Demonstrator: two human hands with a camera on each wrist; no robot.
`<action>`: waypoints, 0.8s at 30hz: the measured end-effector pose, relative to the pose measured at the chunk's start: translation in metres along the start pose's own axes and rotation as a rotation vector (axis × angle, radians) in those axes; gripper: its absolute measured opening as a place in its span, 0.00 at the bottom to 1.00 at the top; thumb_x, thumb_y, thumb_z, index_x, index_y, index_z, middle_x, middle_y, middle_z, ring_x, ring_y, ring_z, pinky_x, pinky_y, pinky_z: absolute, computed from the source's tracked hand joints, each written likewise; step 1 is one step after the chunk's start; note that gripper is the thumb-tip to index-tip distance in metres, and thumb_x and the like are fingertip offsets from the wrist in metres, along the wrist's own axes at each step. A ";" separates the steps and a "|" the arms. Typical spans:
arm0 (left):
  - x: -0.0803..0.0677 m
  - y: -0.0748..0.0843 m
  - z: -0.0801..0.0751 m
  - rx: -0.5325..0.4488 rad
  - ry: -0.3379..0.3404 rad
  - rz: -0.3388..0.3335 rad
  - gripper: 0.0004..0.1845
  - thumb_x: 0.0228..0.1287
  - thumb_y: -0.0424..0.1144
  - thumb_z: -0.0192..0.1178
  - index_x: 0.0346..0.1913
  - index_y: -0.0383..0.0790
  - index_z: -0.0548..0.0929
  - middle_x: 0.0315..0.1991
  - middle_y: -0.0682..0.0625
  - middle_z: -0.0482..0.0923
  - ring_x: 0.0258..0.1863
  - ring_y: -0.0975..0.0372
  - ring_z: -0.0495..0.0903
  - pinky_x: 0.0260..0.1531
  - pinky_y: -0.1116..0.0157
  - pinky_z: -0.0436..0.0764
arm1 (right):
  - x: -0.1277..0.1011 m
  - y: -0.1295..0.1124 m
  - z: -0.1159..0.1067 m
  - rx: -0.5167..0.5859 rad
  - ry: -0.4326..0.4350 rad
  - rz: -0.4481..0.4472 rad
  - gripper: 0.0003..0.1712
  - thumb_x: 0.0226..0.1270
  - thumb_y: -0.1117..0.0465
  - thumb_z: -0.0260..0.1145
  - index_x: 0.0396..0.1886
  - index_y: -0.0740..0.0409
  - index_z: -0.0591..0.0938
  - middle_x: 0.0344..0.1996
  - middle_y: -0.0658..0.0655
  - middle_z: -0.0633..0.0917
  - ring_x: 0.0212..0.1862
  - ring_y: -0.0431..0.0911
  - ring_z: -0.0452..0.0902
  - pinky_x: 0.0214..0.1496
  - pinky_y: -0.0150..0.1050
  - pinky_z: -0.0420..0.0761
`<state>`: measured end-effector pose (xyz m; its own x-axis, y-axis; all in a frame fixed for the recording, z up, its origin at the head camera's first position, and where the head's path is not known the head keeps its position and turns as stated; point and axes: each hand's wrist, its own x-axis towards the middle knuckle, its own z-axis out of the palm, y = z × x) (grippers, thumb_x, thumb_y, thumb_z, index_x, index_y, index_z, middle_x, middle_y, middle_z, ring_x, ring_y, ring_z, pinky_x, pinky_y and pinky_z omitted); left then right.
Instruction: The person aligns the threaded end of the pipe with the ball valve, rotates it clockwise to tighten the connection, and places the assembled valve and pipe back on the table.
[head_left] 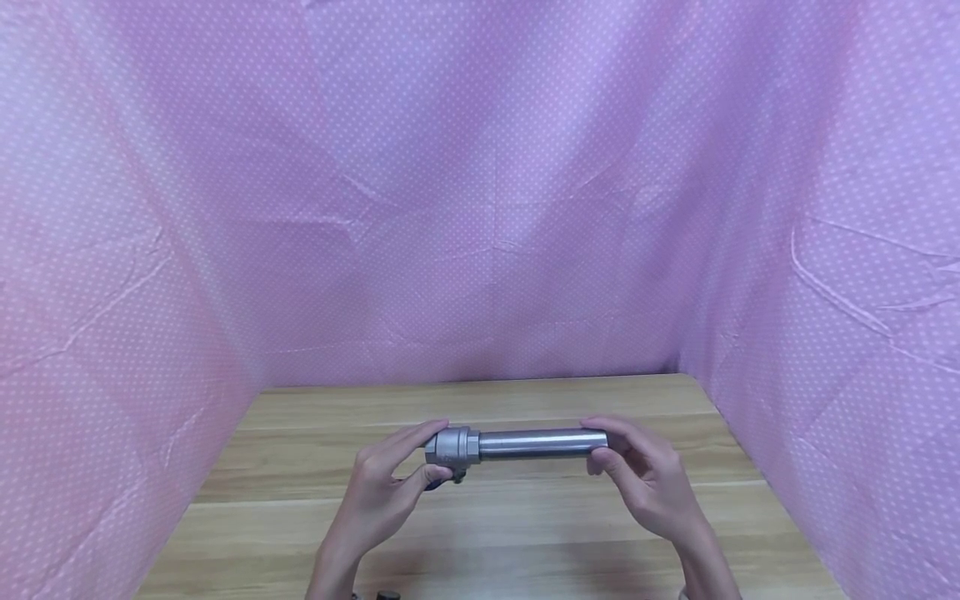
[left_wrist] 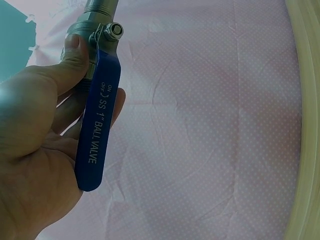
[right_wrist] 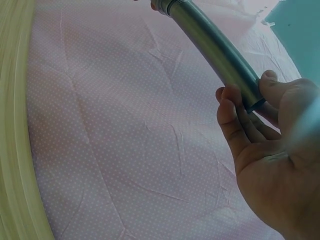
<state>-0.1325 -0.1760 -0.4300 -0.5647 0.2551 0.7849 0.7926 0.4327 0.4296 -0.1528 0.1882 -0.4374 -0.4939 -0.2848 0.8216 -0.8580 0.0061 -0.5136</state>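
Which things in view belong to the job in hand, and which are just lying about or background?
In the job:
ball valve with blue handle, in the left hand
metal pipe, meeting the valve, in the right hand

Not in use:
wooden table
pink dotted cloth
dark object at the near edge, too cropped to identify

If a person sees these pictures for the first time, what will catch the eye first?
Probably the pink dotted cloth, rising behind and beside the wooden table. Then the shiny metal pipe above the table, with the left hand gripping the valve at one end and the right hand the other end. The left wrist view shows the blue handle.
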 end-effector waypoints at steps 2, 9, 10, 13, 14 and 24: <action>0.000 0.000 0.000 0.002 0.000 0.000 0.37 0.51 0.24 0.85 0.69 0.38 0.88 0.55 0.39 0.95 0.55 0.49 0.96 0.69 0.78 0.85 | 0.000 0.000 0.000 0.031 -0.003 0.001 0.27 0.65 0.89 0.67 0.64 0.79 0.82 0.39 0.60 0.91 0.38 0.41 0.89 0.38 0.29 0.91; 0.000 0.000 0.000 0.001 0.001 -0.006 0.38 0.52 0.25 0.85 0.69 0.39 0.88 0.55 0.39 0.95 0.57 0.51 0.96 0.69 0.78 0.85 | 0.003 0.001 0.001 0.101 -0.031 -0.044 0.32 0.57 0.93 0.68 0.64 0.82 0.81 0.63 0.65 0.89 0.39 0.42 0.82 0.33 0.33 0.86; 0.000 0.000 0.000 0.000 0.001 -0.007 0.38 0.53 0.25 0.85 0.69 0.39 0.88 0.55 0.38 0.95 0.57 0.52 0.96 0.69 0.78 0.85 | 0.004 0.001 0.001 0.104 -0.032 -0.046 0.33 0.57 0.93 0.68 0.64 0.82 0.81 0.64 0.65 0.89 0.40 0.42 0.82 0.34 0.33 0.86; 0.001 0.000 0.000 -0.001 0.001 -0.007 0.37 0.52 0.25 0.85 0.69 0.39 0.88 0.54 0.38 0.95 0.57 0.52 0.96 0.69 0.78 0.85 | 0.004 0.001 0.001 0.109 -0.031 -0.048 0.30 0.59 0.92 0.68 0.64 0.82 0.81 0.63 0.66 0.89 0.46 0.43 0.86 0.40 0.31 0.89; 0.001 -0.001 0.000 -0.001 0.000 -0.006 0.37 0.52 0.25 0.85 0.69 0.39 0.88 0.54 0.38 0.95 0.57 0.52 0.96 0.69 0.78 0.85 | 0.003 0.001 0.001 0.110 -0.031 -0.050 0.30 0.59 0.93 0.68 0.63 0.83 0.81 0.62 0.66 0.89 0.48 0.43 0.87 0.42 0.30 0.90; -0.001 0.000 0.002 0.007 -0.001 -0.002 0.38 0.52 0.25 0.85 0.69 0.39 0.88 0.56 0.39 0.95 0.54 0.48 0.96 0.69 0.78 0.85 | 0.004 0.000 0.001 0.093 -0.031 -0.053 0.25 0.66 0.88 0.70 0.62 0.82 0.82 0.59 0.66 0.90 0.52 0.42 0.88 0.47 0.30 0.90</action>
<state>-0.1324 -0.1748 -0.4312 -0.5667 0.2552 0.7834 0.7898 0.4391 0.4283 -0.1549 0.1867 -0.4348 -0.4421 -0.3119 0.8410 -0.8653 -0.0986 -0.4914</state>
